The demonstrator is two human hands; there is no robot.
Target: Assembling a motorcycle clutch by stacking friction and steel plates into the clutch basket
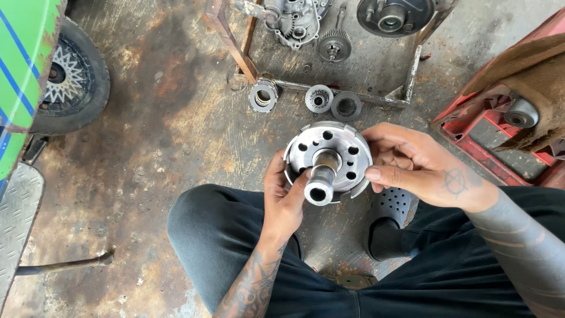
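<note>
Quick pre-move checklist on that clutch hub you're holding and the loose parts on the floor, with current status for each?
1. Both hands on the part: left hand grips the near edge of the clutch hub, right hand steadies the far side. Ok.
2. Hub clear of the floor: held above the knees. Ok.
3. Central shaft unobstructed: points toward the camera, open bore visible. Ok.
4. Loose parts in reach: bearing ring, small gear and dark ring lie just ahead by the metal frame. Ok.
5. Hub's rear face condition: hidden. Cannot tell.
6. Floor cleanliness: oily, stained concrete. Not ok.
</note>
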